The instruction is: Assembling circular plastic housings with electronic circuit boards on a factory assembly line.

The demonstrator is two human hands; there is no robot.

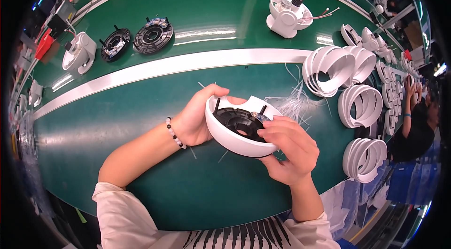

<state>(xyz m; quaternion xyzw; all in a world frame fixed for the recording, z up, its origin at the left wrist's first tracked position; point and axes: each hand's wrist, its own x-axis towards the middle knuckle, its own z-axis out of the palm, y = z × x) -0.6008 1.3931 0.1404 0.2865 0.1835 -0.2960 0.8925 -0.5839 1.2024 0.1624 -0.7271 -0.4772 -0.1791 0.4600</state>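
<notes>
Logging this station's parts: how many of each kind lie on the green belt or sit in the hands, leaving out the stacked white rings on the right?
White dome shell, held by left hand and right hand: 1
Black discs: 3
White assembled units: 2
Total: 6

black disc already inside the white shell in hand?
Yes, the black disc sits inside the white shell, which the left hand and right hand hold between them above the green belt.
</notes>
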